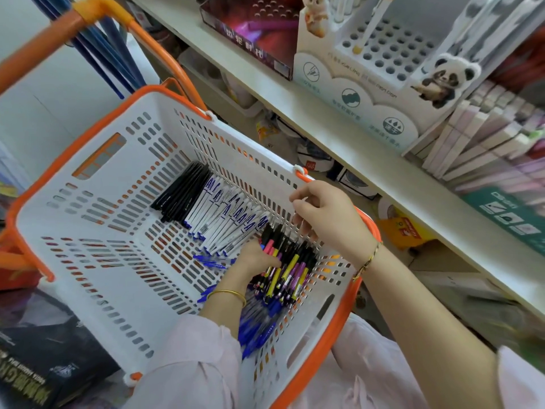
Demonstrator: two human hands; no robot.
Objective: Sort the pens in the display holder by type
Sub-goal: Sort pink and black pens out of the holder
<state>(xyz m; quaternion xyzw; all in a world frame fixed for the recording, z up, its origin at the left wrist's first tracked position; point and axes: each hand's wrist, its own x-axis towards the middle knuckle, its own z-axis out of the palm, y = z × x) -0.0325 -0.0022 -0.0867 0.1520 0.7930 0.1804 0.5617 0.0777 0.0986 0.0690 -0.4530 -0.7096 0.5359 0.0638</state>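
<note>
A white basket (pixel 88 219) with an orange rim holds grouped pens: black pens (pixel 182 193) at the back, white pens with blue print (pixel 227 219) beside them, colourful black-capped pens (pixel 290 267) at the right, and blue pens (pixel 256 326) near me. My left hand (pixel 255 258) reaches into the basket and grips some of the colourful pens. My right hand (pixel 327 214) hovers over the basket's right wall with curled fingers; whether it holds anything is hidden. The white display holder (pixel 386 51) with many holes stands on the shelf, nearly empty.
The shelf edge (pixel 339 137) runs diagonally on the right. A dark display box (pixel 250 28) sits left of the holder, stacked packs (pixel 483 134) to its right. The orange basket handle (pixel 97 10) arcs overhead. A dark box (pixel 44 358) lies at bottom left.
</note>
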